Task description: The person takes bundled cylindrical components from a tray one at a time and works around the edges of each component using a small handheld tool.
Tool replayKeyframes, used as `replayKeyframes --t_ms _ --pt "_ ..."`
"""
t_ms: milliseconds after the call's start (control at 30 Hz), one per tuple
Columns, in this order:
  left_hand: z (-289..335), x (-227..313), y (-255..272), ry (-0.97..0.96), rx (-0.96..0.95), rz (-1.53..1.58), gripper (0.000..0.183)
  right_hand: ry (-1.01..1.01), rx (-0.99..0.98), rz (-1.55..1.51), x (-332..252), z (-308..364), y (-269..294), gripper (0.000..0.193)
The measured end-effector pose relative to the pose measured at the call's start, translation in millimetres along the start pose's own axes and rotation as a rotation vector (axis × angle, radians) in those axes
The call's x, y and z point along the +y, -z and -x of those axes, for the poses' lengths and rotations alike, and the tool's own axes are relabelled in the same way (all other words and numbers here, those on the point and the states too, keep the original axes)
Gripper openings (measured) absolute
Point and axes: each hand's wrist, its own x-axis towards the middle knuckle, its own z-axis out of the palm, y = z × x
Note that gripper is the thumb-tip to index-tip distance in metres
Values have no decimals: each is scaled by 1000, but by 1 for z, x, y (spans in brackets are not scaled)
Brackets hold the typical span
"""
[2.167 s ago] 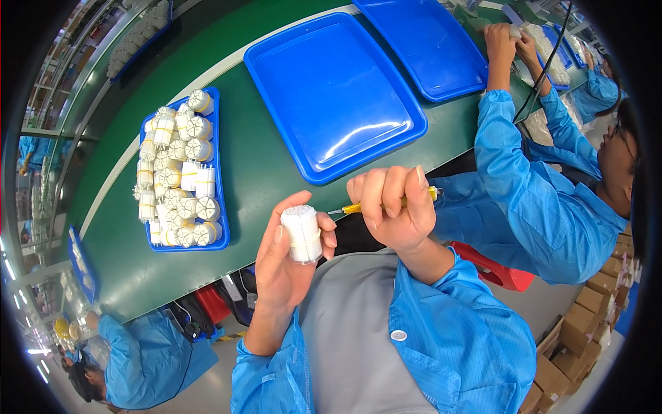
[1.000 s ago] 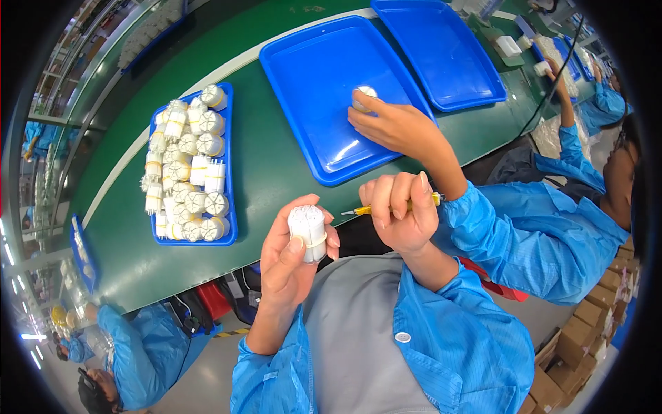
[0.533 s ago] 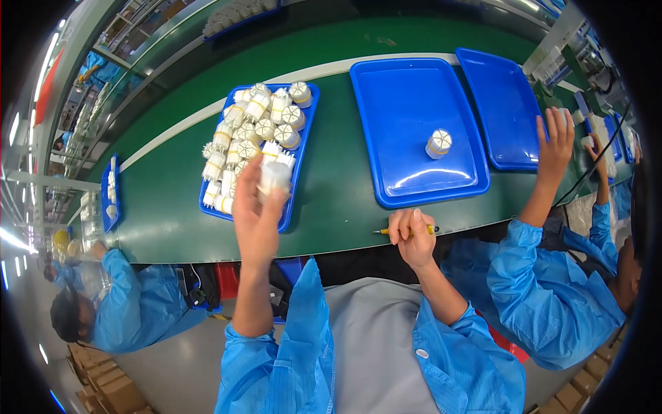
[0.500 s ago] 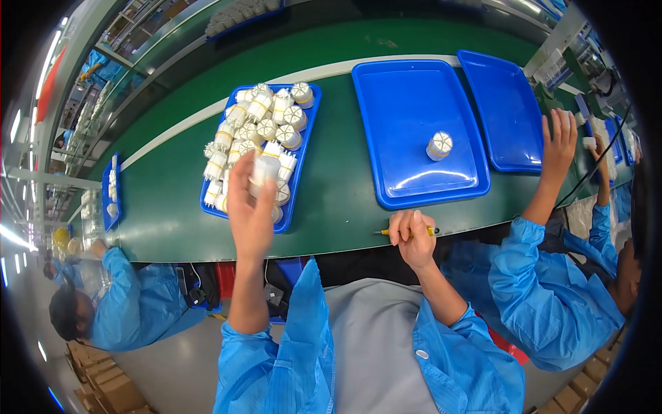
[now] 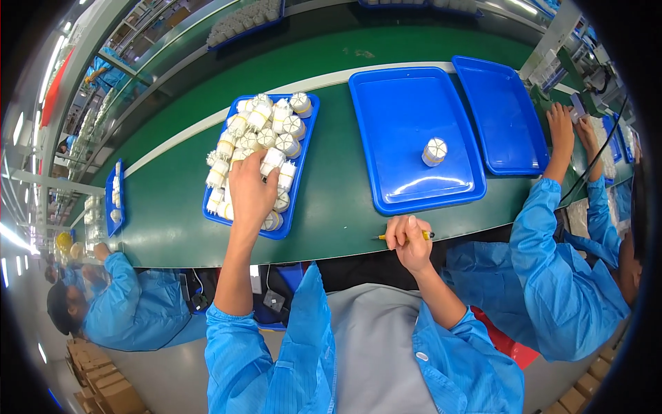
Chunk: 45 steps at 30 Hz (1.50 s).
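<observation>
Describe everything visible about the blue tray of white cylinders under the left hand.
The blue tray is rectangular with rounded corners and a raised rim, and looks like smooth plastic. It lies flat on the green table, left of the larger blue tray and apart from it. White cylinders, several yellow-banded, cover most of its floor, some upright, others tipped over. The left hand reaches over its near side to the cylinders; whether it touches the tray itself can't be told.

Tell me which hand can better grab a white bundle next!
Probably the left hand: its fingers are at the white bundles in the crowded tray. The right hand is farther away, holding a yellow tool.
</observation>
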Motion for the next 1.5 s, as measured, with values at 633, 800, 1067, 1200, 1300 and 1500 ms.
replayKeyframes --t_ms 633,800,1067,1200,1300,1500 --pt "-29 199 -119 -409 -309 498 45 25 -3 179 8 2 -3 57" --pt "-20 178 -96 -357 -39 553 28 32 20 151 4 3 -4 56" --pt "17 104 -51 96 -188 455 30 32 4 167 2 0 -1 55" --pt "22 92 -61 50 -225 411 30 34 -6 158 4 -1 -2 56" --pt "20 88 -62 84 -284 452 31 38 -1 157 4 0 -2 56" --pt "21 87 -64 43 -258 453 32 29 -7 189 4 0 -1 55"
